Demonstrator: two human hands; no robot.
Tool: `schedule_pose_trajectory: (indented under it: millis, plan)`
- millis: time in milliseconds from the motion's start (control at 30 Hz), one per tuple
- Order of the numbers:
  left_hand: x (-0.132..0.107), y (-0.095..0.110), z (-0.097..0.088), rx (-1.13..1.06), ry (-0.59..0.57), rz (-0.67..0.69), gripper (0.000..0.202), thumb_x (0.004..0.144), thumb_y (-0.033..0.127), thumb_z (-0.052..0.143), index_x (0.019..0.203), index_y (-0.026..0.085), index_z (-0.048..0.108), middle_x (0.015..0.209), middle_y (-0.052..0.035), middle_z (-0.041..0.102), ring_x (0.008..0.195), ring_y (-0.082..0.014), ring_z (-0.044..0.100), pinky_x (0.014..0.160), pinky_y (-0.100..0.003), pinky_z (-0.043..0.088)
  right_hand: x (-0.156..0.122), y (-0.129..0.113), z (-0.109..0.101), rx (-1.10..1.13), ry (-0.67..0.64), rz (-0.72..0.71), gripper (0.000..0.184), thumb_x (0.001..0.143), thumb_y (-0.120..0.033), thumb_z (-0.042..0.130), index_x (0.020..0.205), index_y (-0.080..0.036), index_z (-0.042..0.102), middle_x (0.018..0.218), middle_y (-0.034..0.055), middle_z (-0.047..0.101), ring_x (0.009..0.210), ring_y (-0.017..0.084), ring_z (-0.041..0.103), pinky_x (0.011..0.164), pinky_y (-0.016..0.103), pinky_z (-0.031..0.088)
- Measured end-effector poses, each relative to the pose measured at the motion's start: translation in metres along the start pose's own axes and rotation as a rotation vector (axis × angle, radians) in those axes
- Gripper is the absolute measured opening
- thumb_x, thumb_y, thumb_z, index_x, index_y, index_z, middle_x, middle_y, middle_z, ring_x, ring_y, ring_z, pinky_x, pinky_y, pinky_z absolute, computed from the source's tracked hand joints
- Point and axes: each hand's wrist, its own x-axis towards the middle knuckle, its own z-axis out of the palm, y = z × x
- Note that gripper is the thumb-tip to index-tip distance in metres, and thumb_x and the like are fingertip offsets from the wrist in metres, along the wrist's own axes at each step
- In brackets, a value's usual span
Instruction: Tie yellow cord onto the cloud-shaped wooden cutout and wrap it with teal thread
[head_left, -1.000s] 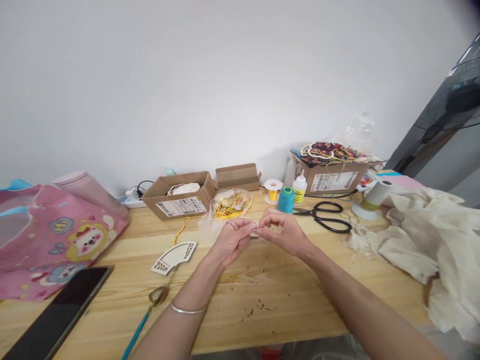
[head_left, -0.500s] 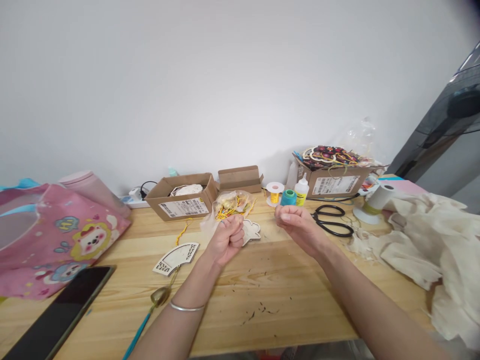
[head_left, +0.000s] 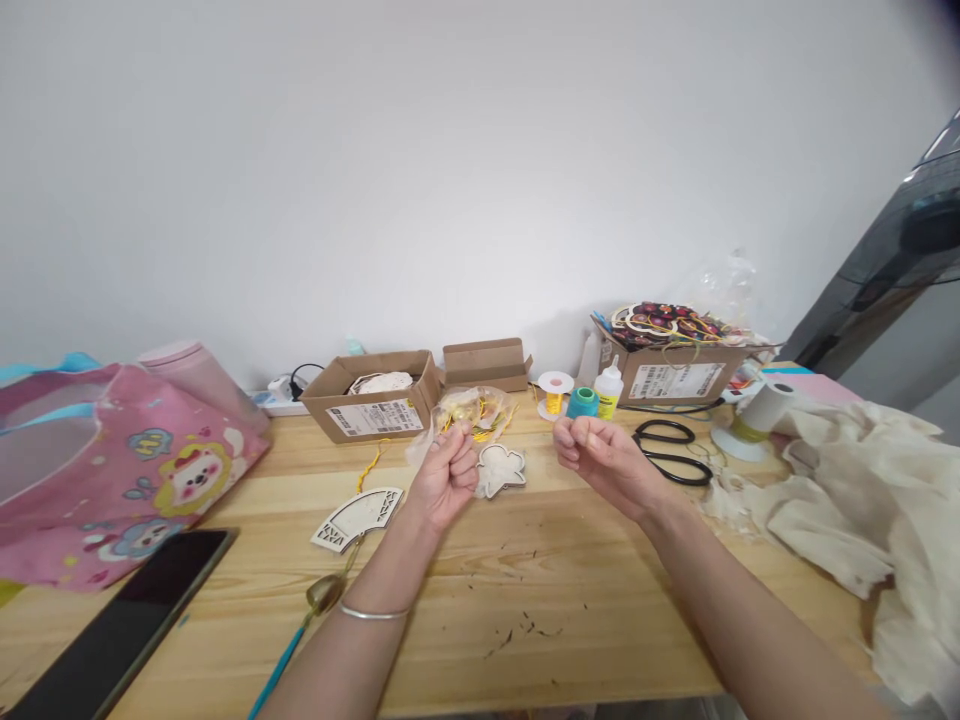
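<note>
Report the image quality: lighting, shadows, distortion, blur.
Head view: soft, even light, with only faint shadows beneath the left hand and right hand; wide-angle distortion bends the edge of the wooden table; a dark out-of-focus smudge fills the top right corner.

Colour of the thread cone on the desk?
The thread cone is teal; the head view shows it best.

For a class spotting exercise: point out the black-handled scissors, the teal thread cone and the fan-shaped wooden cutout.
Black-handled scissors [head_left: 681, 474]: head view, lower handle loop.
Teal thread cone [head_left: 582, 403]: head view, wound thread.
Fan-shaped wooden cutout [head_left: 357, 520]: head view, middle of the panel.
</note>
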Motion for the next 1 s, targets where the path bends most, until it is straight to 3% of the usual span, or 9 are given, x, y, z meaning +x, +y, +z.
schedule_pose_trajectory:
  millis: [200, 300, 400, 433, 567, 667, 767, 833, 1000]
  plan:
    - [0.0, -0.005, 0.006, 0.378, 0.074, 0.051, 0.034, 0.071, 0.045, 0.054, 0.089, 0.017, 0.052, 0.045, 0.0117, 0.017, 0.033, -0.0006, 0.014, 0.031, -0.01, 0.009, 0.0, -0.014, -0.001, -0.649, -0.053, -0.108, 0.031, 0.078, -0.027, 0.051, 0.05, -0.015, 0.047, 0.059, 0.0005, 0.047, 0.057, 0.01, 0.043, 0.055, 0.025, 0.032]
    - [0.002, -0.008, 0.005, 0.479, 0.198, 0.133, 0.035, 0.069, 0.048, 0.054, 0.072, 0.014, 0.053, 0.042, 0.0115, 0.018, 0.033, -0.0004, 0.014, 0.031, -0.012, 0.009, -0.001, -0.025, 0.005, -0.88, 0.042, -0.185, 0.032, 0.076, -0.024, 0.051, 0.046, -0.016, 0.043, 0.055, -0.0003, 0.047, 0.053, 0.009, 0.044, 0.053, 0.024, 0.034]
    - [0.003, -0.009, 0.005, 0.576, 0.303, 0.249, 0.03, 0.06, 0.038, 0.066, 0.073, 0.014, 0.054, 0.041, 0.0109, 0.027, 0.033, -0.0002, 0.02, 0.033, -0.013, 0.014, -0.003, -0.039, 0.011, -0.995, 0.055, -0.192, 0.006, 0.069, -0.019, 0.058, 0.068, -0.016, 0.053, 0.077, 0.0033, 0.053, 0.061, 0.01, 0.049, 0.058, 0.025, 0.04]
    - [0.003, -0.009, 0.006, 0.593, 0.304, 0.276, 0.032, 0.058, 0.034, 0.069, 0.08, 0.016, 0.054, 0.041, 0.0109, 0.03, 0.033, -0.0005, 0.022, 0.034, -0.013, 0.015, -0.004, -0.044, 0.013, -1.005, 0.052, -0.179, 0.011, 0.069, -0.019, 0.059, 0.078, -0.017, 0.054, 0.084, 0.0043, 0.053, 0.062, 0.01, 0.05, 0.059, 0.025, 0.042]
    - [-0.002, -0.007, 0.014, 0.598, 0.195, 0.278, 0.032, 0.064, 0.034, 0.064, 0.089, 0.017, 0.053, 0.04, 0.0114, 0.024, 0.033, -0.0013, 0.017, 0.034, -0.015, 0.011, -0.003, -0.057, 0.018, -0.985, 0.119, -0.178, 0.018, 0.075, -0.019, 0.05, 0.093, -0.018, 0.052, 0.088, 0.0043, 0.054, 0.053, 0.007, 0.047, 0.051, 0.022, 0.043]
    - [-0.006, -0.004, 0.02, 0.601, 0.136, 0.276, 0.028, 0.067, 0.036, 0.061, 0.086, 0.016, 0.054, 0.04, 0.0113, 0.019, 0.035, -0.0017, 0.013, 0.034, -0.016, 0.01, 0.0, -0.057, 0.023, -1.097, 0.054, -0.26, 0.016, 0.072, -0.015, 0.053, 0.088, -0.018, 0.056, 0.098, 0.0059, 0.053, 0.065, 0.009, 0.051, 0.061, 0.025, 0.045]
    - [-0.007, -0.001, 0.019, 0.643, 0.108, 0.266, 0.03, 0.069, 0.04, 0.058, 0.086, 0.015, 0.055, 0.041, 0.0108, 0.018, 0.035, -0.002, 0.013, 0.035, -0.016, 0.01, 0.002, -0.057, 0.028, -1.203, 0.051, -0.271, 0.017, 0.072, -0.014, 0.052, 0.088, -0.018, 0.058, 0.092, 0.0056, 0.056, 0.067, 0.011, 0.052, 0.066, 0.027, 0.044]
    - [-0.008, 0.001, 0.017, 0.696, 0.057, 0.208, 0.033, 0.072, 0.045, 0.053, 0.084, 0.014, 0.057, 0.042, 0.0101, 0.018, 0.036, -0.0024, 0.013, 0.035, -0.016, 0.01, 0.002, -0.06, 0.029, -1.204, 0.088, -0.267, 0.018, 0.076, -0.016, 0.047, 0.089, -0.019, 0.058, 0.092, 0.006, 0.058, 0.068, 0.011, 0.053, 0.063, 0.026, 0.044]
    - [-0.015, 0.012, 0.018, 0.692, -0.101, -0.034, 0.043, 0.077, 0.051, 0.04, 0.095, 0.015, 0.056, 0.048, 0.0093, 0.014, 0.039, -0.0034, 0.008, 0.036, -0.017, 0.006, 0.0, -0.071, 0.03, -1.091, 0.001, -0.179, 0.021, 0.072, -0.026, 0.056, 0.091, -0.02, 0.06, 0.103, 0.0066, 0.056, 0.092, 0.018, 0.053, 0.08, 0.032, 0.041]
